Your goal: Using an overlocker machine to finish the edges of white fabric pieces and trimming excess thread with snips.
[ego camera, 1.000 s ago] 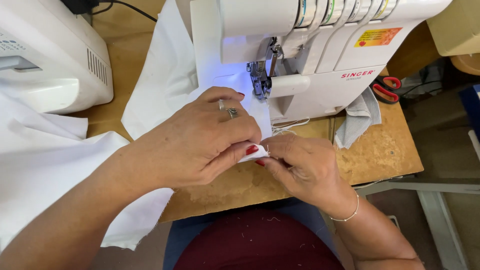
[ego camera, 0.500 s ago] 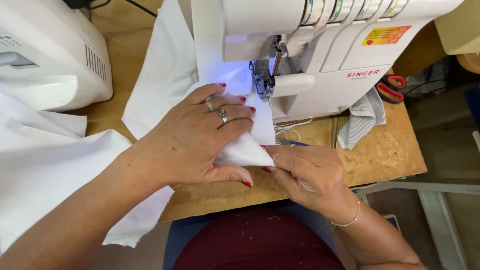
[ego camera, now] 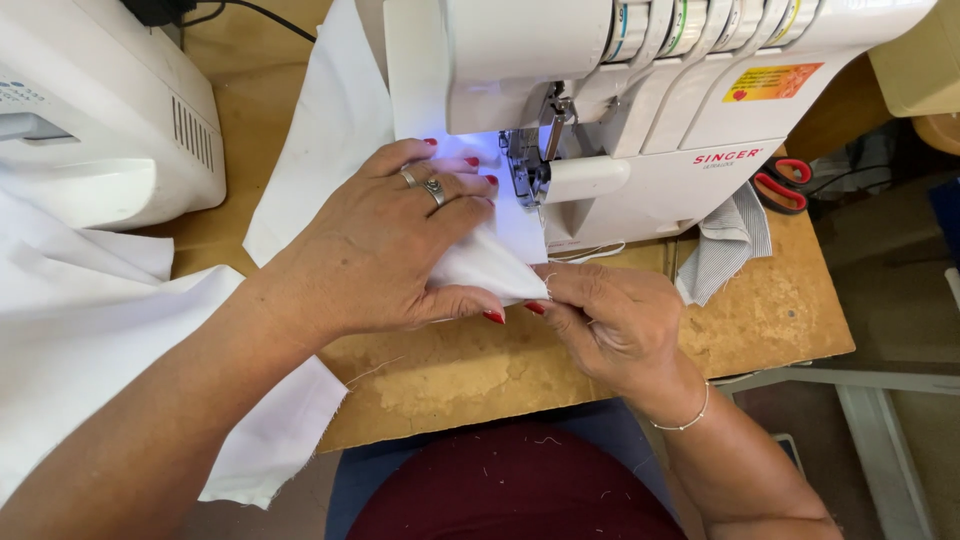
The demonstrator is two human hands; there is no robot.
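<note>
Left hand (ego camera: 385,250) lies flat, released, on the white cloth (ego camera: 480,265) before the overlock machine (ego camera: 620,110); right hand (ego camera: 610,325) pinches its corner; feeding wants even tension.

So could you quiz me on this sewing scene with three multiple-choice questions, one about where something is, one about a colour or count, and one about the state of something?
1. Where do the red-handled scissors lie?
A. behind the machine's right side
B. on the person's lap
C. under the left hand

2. How many rings show on the left hand?
A. none
B. two
C. five

3. What is the right hand doing with the white fabric?
A. resting apart from it
B. pinching its near corner
C. cutting it

Answers:
1 A: the red handles peek out beside the white sewing machine, at the right of the wooden table.
2 B: two silver rings sit on neighbouring fingers.
3 B: the fingertips close on the fabric's corner in front of the presser foot, while the left hand lies flat on the cloth.
</note>
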